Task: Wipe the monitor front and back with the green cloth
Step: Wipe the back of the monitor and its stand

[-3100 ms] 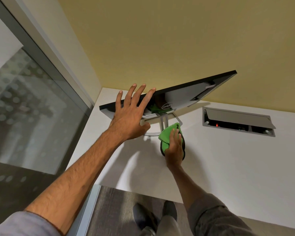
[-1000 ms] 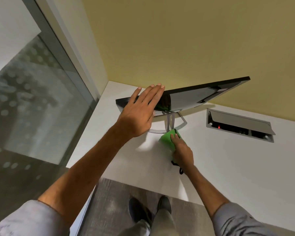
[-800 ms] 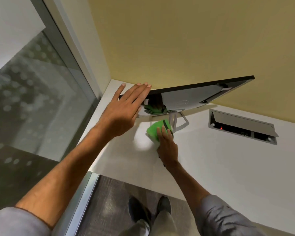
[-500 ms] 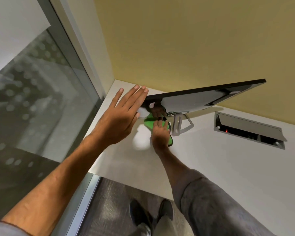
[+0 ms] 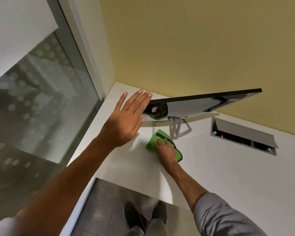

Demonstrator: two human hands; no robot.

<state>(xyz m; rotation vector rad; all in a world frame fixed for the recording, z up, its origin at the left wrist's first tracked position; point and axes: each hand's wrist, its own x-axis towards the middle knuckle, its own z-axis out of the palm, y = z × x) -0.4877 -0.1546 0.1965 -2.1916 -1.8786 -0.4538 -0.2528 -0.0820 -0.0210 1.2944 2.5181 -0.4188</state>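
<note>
A thin dark-edged monitor stands on a silver stand on the white desk, seen from above with its glossy grey face tilted toward me. My left hand rests flat against its left end, fingers straight and together. My right hand presses the green cloth, which has a black border, flat on the desk just in front of the stand's base. A reflection of the hand and cloth shows in the monitor's left part.
A recessed cable box with an open lid and a red light sits in the desk to the right. A glass partition runs along the left. A yellow wall stands close behind the monitor. My shoes are below the desk edge.
My right hand has slid the cloth back from under the monitor's lower edge toward me along the desk. My left hand stays flat on the monitor's left end.
</note>
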